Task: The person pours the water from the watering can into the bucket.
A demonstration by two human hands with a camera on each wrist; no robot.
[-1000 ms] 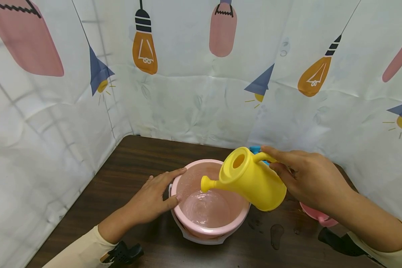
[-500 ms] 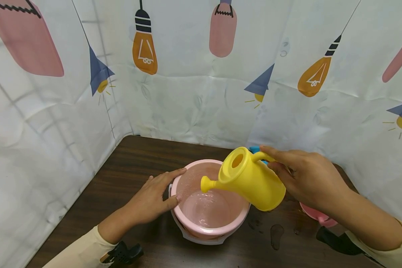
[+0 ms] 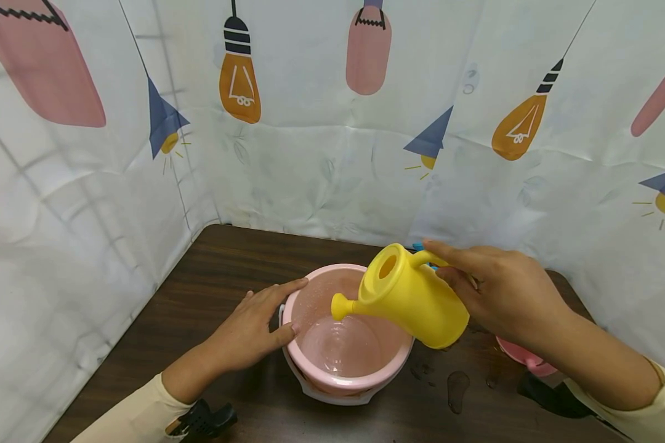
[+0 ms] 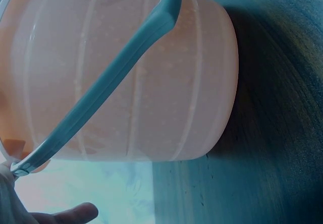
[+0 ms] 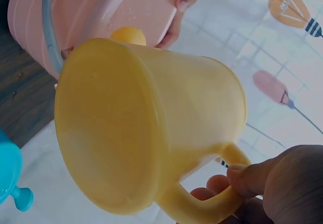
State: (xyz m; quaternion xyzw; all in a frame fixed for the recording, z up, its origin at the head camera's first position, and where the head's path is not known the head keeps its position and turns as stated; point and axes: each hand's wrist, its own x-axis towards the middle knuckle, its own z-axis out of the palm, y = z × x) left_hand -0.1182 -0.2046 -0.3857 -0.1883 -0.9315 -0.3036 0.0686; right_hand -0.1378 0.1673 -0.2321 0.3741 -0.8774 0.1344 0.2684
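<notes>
A yellow watering can (image 3: 415, 304) hangs tilted over the right side of a pink bucket (image 3: 346, 383), its spout pointing into the opening. My right hand (image 3: 501, 292) holds the can by its looped handle, fingers and thumb curled round it in the right wrist view. Shallow water (image 3: 340, 347) lies at the bucket's bottom, and droplets cling to the inner wall. On the left rim rests my left hand (image 3: 249, 329), fingers extended and thumb over the edge. The bucket's carrying handle (image 4: 101, 95) hangs down along its outside in the left wrist view.
Behind the can, mostly hidden, stands a blue object (image 5: 7, 166) with a small knobbed stub. A pink item (image 3: 537, 363) sits partly under my right forearm. Spilled water (image 3: 457, 391) lies on the dark wooden table (image 3: 244, 252). A printed curtain (image 3: 310, 172) encloses the back and sides.
My right hand and the can's body have shifted slightly left, with the spout staying about in place. The ripples in the bucket's water look calmer than a second ago. My left hand has not moved.
</notes>
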